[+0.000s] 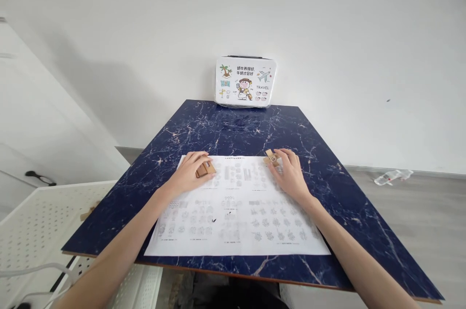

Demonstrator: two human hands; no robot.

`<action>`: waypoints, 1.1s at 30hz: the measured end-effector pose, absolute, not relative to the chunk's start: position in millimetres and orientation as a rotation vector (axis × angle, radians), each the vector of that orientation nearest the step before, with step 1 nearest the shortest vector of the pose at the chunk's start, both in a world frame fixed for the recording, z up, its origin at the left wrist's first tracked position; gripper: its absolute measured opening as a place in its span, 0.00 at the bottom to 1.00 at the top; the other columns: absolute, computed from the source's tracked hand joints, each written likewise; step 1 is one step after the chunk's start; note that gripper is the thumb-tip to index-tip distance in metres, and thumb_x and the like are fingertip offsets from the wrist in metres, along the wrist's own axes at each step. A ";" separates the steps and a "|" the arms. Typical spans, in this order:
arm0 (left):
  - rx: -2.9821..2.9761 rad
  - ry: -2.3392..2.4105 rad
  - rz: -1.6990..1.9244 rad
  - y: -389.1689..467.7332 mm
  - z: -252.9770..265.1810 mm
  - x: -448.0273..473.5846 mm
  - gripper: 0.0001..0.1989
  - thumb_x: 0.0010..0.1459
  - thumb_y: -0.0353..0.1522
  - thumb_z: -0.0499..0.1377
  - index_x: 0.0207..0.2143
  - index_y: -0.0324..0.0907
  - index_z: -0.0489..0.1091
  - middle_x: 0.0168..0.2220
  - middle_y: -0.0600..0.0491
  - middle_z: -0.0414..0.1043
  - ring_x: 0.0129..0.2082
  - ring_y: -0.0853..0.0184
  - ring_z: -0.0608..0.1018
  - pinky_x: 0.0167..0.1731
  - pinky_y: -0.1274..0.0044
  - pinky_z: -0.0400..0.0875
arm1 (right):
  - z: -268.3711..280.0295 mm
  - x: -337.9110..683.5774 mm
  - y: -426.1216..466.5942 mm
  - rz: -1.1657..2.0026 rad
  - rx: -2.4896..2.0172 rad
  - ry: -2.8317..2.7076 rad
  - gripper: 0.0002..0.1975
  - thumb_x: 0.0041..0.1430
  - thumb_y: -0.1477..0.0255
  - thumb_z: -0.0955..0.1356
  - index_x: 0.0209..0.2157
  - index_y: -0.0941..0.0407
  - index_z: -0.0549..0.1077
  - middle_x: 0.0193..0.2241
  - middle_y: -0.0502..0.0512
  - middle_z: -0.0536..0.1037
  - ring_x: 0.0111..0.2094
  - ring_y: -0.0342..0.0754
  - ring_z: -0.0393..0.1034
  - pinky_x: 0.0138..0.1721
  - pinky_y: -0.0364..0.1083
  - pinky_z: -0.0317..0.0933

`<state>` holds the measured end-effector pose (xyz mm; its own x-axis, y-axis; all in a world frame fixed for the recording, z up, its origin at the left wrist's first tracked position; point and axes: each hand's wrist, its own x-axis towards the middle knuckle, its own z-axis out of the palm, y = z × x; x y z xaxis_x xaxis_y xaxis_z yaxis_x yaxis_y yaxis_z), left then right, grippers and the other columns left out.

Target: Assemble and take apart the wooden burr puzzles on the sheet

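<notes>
A large white printed sheet (233, 246) lies on the dark blue marbled table, covered in rows of faint small diagrams. At its upper left, my left hand (189, 173) curls its fingers round a brown wooden block (206, 169), which seems to have a notch or slot on top. Across from it, near the upper right corner, my right hand (290, 173) grips a light wooden cross-shaped puzzle (271, 157) with a dark mark on one face. Fingers partly cover both wooden pieces. Two small dark marks (214, 220) show on the lower middle of the sheet.
A white cartoon-printed case (246, 82) stands at the table's (255, 129) far edge against the wall. A white perforated surface (54, 207) with cables (40, 268) is on the left; a wooden piece (89, 211) shows there. A clear plastic item (392, 177) lies on the floor at right.
</notes>
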<state>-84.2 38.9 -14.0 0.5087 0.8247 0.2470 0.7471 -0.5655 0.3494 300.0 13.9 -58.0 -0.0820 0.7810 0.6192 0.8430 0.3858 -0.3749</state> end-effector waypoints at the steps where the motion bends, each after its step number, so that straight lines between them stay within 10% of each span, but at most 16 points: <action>1: 2.556 1.351 0.578 39.4 -14.0 -84.5 0.27 0.66 0.52 0.60 0.59 0.46 0.72 0.66 0.43 0.65 0.66 0.46 0.63 0.65 0.53 0.60 | -59.5 300.5 14.6 -0.071 -1.411 -1.869 0.24 0.71 0.61 0.65 0.63 0.56 0.66 0.58 0.71 0.69 0.60 0.65 0.64 0.61 0.66 0.62; 33: 2.429 1.525 0.613 48.9 -15.8 -102.4 0.33 0.64 0.51 0.61 0.64 0.45 0.64 0.64 0.41 0.66 0.65 0.45 0.66 0.63 0.54 0.64 | -58.6 303.5 17.8 0.017 -1.347 -1.912 0.18 0.72 0.63 0.64 0.60 0.52 0.66 0.53 0.67 0.74 0.56 0.64 0.71 0.54 0.62 0.69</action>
<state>-102.4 48.9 -15.8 0.3786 0.8954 0.2344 0.8087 -0.4432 0.3868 303.5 17.8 -58.6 -0.1326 0.8033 0.5806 0.7929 0.4375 -0.4243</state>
